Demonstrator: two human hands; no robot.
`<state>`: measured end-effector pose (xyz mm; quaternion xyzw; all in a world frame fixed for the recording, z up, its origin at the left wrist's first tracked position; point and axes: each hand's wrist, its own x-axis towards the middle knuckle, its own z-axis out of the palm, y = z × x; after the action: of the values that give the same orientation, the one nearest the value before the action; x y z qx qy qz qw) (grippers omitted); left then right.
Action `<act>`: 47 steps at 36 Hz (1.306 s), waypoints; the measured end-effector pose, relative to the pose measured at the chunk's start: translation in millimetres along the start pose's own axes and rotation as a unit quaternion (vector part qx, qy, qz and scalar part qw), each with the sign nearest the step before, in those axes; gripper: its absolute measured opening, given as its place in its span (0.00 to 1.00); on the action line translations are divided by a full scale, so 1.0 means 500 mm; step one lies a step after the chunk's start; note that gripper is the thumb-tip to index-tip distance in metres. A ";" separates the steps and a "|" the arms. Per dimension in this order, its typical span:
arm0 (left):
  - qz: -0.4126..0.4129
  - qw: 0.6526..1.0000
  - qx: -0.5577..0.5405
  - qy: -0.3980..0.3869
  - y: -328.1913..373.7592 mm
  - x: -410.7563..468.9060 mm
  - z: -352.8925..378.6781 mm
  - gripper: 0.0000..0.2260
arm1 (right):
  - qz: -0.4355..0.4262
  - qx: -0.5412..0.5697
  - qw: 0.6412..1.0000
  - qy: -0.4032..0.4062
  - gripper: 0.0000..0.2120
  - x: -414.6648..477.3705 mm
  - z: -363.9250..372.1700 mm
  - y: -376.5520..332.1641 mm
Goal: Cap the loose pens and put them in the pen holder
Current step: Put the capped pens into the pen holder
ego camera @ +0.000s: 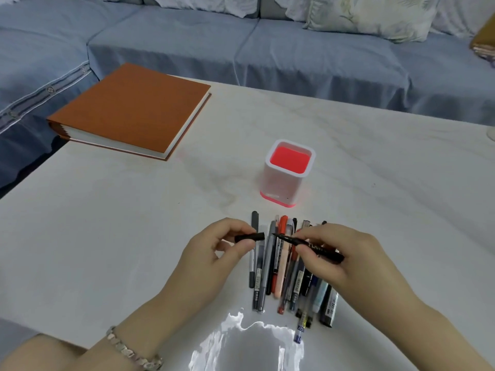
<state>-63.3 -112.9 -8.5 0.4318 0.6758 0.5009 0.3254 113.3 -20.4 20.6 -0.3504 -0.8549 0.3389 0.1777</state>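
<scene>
**Head view: one black cap (250, 237) facing one uncapped black pen (288, 239).**
Left hand (214, 253) pinches the cap; right hand (345, 259) clamps the pen, its tip just short of the cap. Under the fingertips lie over ten loose pens (281, 271). Beyond them are one white-and-red pen holder (288, 178) and one orange book (131, 111) on a marbled white table (134, 223), with a blue sofa (294, 54) behind. Barrel lettering is unreadable.

Left hand (214, 253) pinches cap (250, 237); right hand (345, 258) holds uncapped pen (310, 246).
</scene>
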 end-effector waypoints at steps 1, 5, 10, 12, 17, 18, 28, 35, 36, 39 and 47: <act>0.000 1.000 0.004 -0.006 0.003 -0.001 0.003 0.09 | 0.002 -0.002 1.000 0.003 0.10 -0.002 -0.001 0.003; -0.005 1.000 0.009 -0.017 0.011 -0.005 0.011 0.08 | 0.010 0.000 1.000 0.007 0.12 -0.011 -0.007 0.013; -0.011 0.999 0.014 -0.030 0.020 -0.007 0.018 0.10 | 0.010 -0.017 1.000 0.001 0.08 -0.016 -0.011 0.020; -0.009 0.999 0.024 -0.040 0.021 -0.007 0.020 0.10 | 0.006 -0.028 1.000 -0.001 0.08 -0.017 -0.013 0.019; -0.002 0.997 0.049 -0.056 0.029 -0.007 0.023 0.11 | -0.001 -0.051 0.999 -0.009 0.09 -0.014 -0.016 0.019; 0.001 0.997 0.054 -0.057 0.030 -0.006 0.023 0.11 | -0.004 -0.055 0.998 -0.008 0.10 -0.015 -0.017 0.020; 0.009 0.996 0.061 -0.064 0.039 -0.006 0.032 0.11 | -0.010 -0.083 0.996 -0.018 0.07 -0.019 -0.029 0.023; 0.079 0.986 0.110 -0.101 0.054 0.000 0.041 0.09 | -0.055 -0.095 0.993 -0.034 0.16 -0.015 -0.024 0.027; 0.086 0.985 0.111 -0.098 0.054 0.003 0.042 0.08 | -0.065 -0.095 0.993 -0.031 0.18 -0.014 -0.025 0.030; 0.100 0.984 0.111 -0.094 0.056 0.015 0.043 0.07 | -0.080 -0.098 0.992 -0.015 0.18 -0.013 -0.029 0.035; 0.118 0.980 0.088 -0.131 0.064 0.035 0.054 0.07 | -0.138 -0.092 0.986 0.026 0.12 -0.009 -0.036 0.043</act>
<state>-38.9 -82.2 14.3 0.5973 0.6134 0.4129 0.3105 136.4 -4.4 17.9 -0.2531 -0.9175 0.2218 0.2119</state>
